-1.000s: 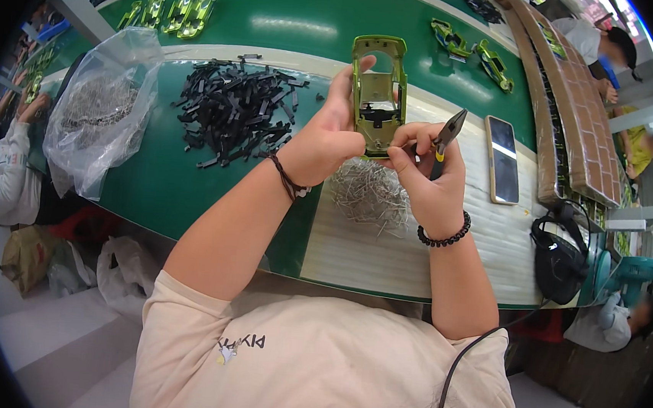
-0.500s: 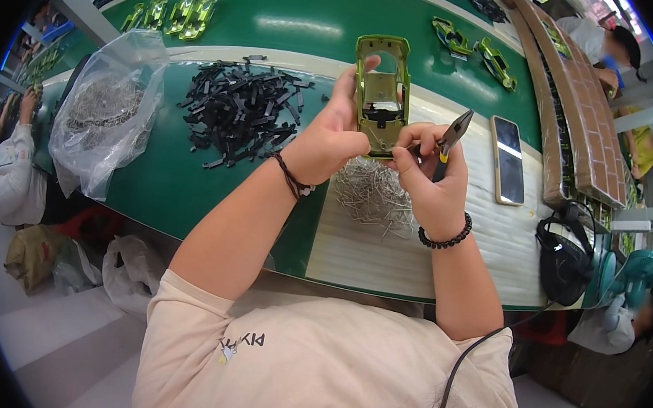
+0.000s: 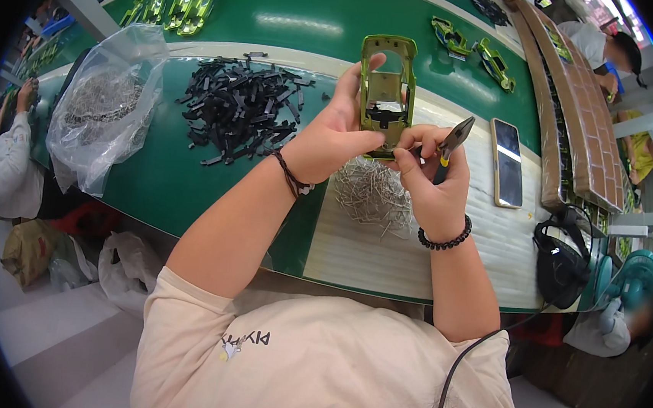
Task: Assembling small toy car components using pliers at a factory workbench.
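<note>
Held upright in my left hand (image 3: 342, 125) is a green toy car body shell (image 3: 389, 59), its hollow inner side toward me. The left thumb presses near the shell's lower end. My right hand (image 3: 438, 173) is closed around pliers (image 3: 456, 136) with dark pointed jaws and a yellow-black handle. Its thumb and forefinger pinch at the shell's lower right corner; whatever is between those fingertips is too small to make out. Under both hands lies a heap of thin metal pins (image 3: 373, 198) on a pale foam sheet (image 3: 371, 265).
Left of my arms is a pile of small black plastic parts (image 3: 238, 109), beyond it a clear bag of metal pins (image 3: 104, 106). A phone (image 3: 507, 163) and a black strapped device (image 3: 564, 257) lie at right. More green shells (image 3: 194, 11) stand across the table; co-workers sit at both sides.
The left thumb has slid a little further onto the shell's lower end. The shell has shifted very slightly to the right; both hands keep their hold.
</note>
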Tool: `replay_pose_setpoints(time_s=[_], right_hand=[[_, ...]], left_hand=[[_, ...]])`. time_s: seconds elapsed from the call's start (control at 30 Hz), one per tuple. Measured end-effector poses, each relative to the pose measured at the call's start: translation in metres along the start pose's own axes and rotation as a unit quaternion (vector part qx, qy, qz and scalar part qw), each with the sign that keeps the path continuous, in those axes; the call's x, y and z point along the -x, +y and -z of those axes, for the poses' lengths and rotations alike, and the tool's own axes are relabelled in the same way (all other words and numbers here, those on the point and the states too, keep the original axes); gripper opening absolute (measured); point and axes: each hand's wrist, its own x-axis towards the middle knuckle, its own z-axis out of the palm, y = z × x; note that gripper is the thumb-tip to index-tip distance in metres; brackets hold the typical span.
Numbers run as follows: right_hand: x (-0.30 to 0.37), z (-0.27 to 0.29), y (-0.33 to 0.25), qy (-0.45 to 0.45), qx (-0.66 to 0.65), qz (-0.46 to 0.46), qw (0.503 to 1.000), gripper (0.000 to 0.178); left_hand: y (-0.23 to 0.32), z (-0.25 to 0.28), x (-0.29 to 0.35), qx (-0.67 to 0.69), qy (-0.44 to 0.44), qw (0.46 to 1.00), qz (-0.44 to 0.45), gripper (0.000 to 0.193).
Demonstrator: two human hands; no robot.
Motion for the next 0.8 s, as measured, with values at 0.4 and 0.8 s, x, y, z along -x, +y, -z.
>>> replay_pose_setpoints(time_s=[0.4,0.8], right_hand=[[0.001,0.002,0.006,0.037,0.178,0.034,0.983,0.025],[-0.001,0.009,-0.005,0.086,0.394,-0.026,0.915,0.039]], left_hand=[[0.001,-0.009,-0.003,-0.048,0.008,0.999,0.019,0.084],[-0.006,-0.002,-0.006,-0.13,0.073,0.989,-0.025,0.09]])
